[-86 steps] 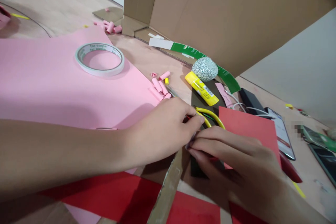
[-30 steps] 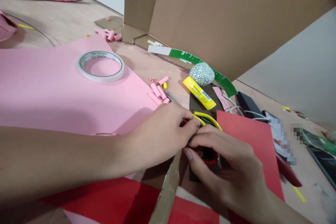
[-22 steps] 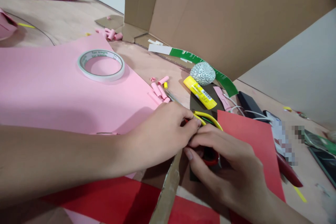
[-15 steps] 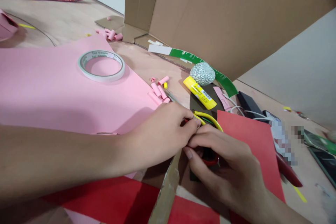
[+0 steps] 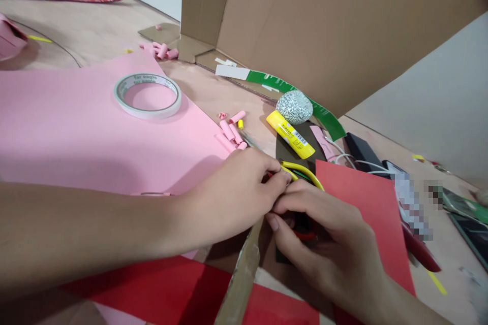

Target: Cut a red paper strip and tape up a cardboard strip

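The left hand (image 5: pixel 232 198) and right hand (image 5: pixel 324 244) are together, fingers closed at a yellow loop (image 5: pixel 303 174) (whatever they pinch is hidden), above a dark sheet (image 5: pixel 288 150). A red paper sheet (image 5: pixel 362 213) lies just beside, a glue stick (image 5: pixel 290 134) nearby.

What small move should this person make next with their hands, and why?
I'd suggest easing the left hand back a little. The fingertips of both hands meet right beside the yellow loop, so whatever they pinch is hidden. A small gap would probably show how the piece sits before the right hand does anything more.
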Demonstrator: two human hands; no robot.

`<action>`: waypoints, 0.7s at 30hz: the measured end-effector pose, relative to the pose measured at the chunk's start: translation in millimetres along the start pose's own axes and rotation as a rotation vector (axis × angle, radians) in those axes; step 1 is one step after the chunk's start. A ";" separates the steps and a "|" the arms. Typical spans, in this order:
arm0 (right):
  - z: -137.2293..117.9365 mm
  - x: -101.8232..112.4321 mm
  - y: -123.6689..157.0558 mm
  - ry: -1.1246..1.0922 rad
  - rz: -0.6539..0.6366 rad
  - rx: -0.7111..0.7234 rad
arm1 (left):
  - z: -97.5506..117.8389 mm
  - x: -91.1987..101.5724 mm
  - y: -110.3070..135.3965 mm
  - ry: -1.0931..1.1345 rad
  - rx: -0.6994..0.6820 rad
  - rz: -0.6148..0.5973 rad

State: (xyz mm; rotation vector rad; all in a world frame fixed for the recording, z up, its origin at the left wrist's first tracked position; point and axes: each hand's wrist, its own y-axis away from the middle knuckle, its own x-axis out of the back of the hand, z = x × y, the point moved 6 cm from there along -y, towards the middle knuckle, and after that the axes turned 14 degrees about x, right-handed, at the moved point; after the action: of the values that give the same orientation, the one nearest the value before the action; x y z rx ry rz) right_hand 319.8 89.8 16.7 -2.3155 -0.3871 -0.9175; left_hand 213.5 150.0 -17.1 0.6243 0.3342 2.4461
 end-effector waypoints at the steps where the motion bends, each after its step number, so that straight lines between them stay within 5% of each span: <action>1: 0.5 -0.4 -0.1 -0.001 0.004 -0.002 | 0.1 -0.1 -0.1 0.002 -0.001 -0.002; 21: 2.5 -0.5 1.4 -0.004 0.016 -0.029 | -0.8 -0.1 -1.2 -0.008 0.000 0.005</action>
State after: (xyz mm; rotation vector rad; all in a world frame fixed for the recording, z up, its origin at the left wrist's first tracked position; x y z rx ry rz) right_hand 321.4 90.3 14.3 -2.3433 -0.3590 -0.9165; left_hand 213.8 150.9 -18.2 0.6358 0.3297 2.4476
